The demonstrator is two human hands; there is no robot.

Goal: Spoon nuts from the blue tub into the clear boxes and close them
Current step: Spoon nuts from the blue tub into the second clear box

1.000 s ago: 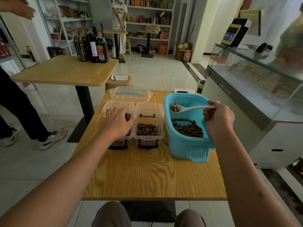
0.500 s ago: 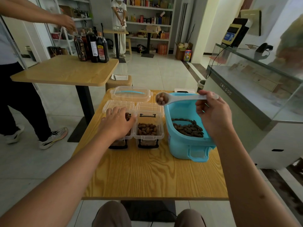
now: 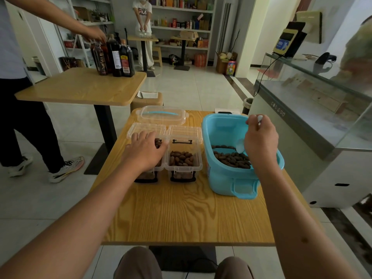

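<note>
The right hand [image 3: 260, 141] gripped the white spoon [image 3: 241, 145], bowl down among the nuts [image 3: 231, 158] in the blue tub [image 3: 221, 178] at three o'clock on the table [image 3: 181, 214]. The left hand [image 3: 144, 151] rested flat, fingers spread, on the left clear box [image 3: 147, 129]; the right clear box [image 3: 184, 156] at its three o'clock stood open and part-filled. A good scoop probably meant a shallow, level load, so nothing would roll off crossing the tub's rim. Both lids lay back at twelve o'clock, unclosed.

Single head-worn view, facing forward and down, close over wooden table [image 3: 181, 214]
</note>
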